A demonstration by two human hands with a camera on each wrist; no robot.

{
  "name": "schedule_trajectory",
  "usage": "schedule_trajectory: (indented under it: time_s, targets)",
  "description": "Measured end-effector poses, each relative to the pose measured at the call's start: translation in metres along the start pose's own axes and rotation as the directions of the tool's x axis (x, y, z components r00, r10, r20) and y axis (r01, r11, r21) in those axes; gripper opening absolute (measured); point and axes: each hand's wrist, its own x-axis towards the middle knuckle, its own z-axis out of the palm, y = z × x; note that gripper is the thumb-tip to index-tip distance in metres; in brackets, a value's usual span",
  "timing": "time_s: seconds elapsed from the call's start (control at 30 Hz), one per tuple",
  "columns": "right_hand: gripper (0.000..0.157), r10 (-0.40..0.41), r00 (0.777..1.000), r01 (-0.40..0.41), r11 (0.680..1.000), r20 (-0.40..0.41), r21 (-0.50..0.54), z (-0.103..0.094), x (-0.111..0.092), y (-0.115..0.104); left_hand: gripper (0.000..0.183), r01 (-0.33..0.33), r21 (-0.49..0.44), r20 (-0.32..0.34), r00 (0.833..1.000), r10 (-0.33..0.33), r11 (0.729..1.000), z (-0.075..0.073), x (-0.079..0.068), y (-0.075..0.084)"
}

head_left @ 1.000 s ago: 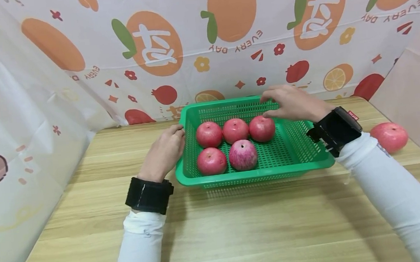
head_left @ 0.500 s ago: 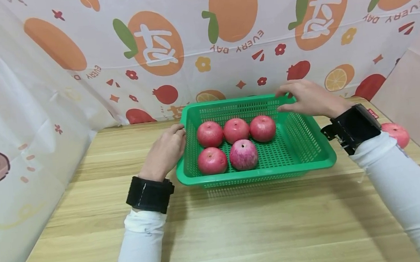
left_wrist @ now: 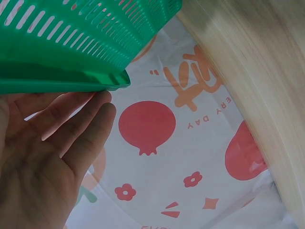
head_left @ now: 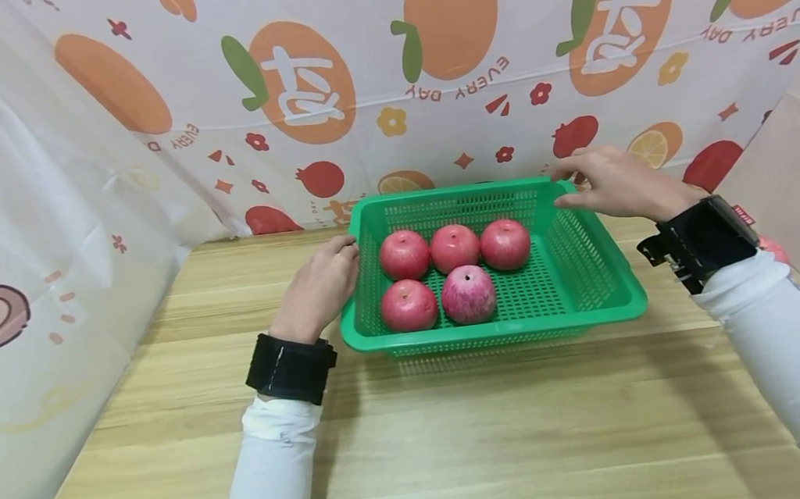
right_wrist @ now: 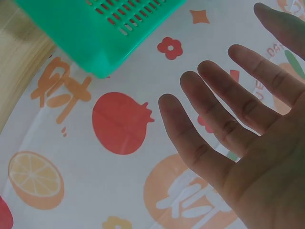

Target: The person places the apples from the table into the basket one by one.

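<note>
My left hand [head_left: 321,287] is at the left side of a green plastic basket [head_left: 498,330], its fingertips touching the rim. In the left wrist view those fingers [left_wrist: 88,136] look mostly straight and lie along the rim's underside. Above the basket's back right corner hovers my right hand [head_left: 623,181], fingers spread and nothing held. The right wrist view shows its fingers [right_wrist: 214,124] apart from the basket [right_wrist: 102,57]. Inside, three pinkish-red apples [head_left: 455,248] form the back row; in front sit another red apple [head_left: 408,306] and a purple-streaked apple [head_left: 469,294].
A wooden table [head_left: 457,433] carries the basket. Behind it hangs a fruit-printed white sheet [head_left: 371,64], and more sheeting covers both sides. One more red fruit [head_left: 774,249] lies at the far right, mostly hidden by my right sleeve.
My right hand has moved right, from above the back right apple to the basket's back right corner. The left hand stays at the rim, and the fruit in the basket keeps its arrangement.
</note>
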Motion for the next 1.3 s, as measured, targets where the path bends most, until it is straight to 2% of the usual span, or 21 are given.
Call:
schedule_trajectory:
  time_s: [0.23,0.67,1.3]
  targets:
    - [0.042,0.017,1.0,-0.017,1.0,0.008,-0.007,0.0,-0.003,0.005,0.025,0.004,0.0,0.0,1.0,-0.004,1.0,0.001,0.0,0.0]
    - [0.032,0.064,0.998,-0.064,0.998,0.002,0.01,-0.004,-0.012,0.017,0.025,-0.006,0.001,-0.002,1.0,0.006,1.0,0.002,0.001,0.0]
    - [0.034,0.143,0.99,-0.143,0.99,-0.002,-0.008,-0.005,-0.033,0.041,0.024,-0.013,0.002,-0.01,1.0,0.013,1.0,0.002,0.001,0.0]
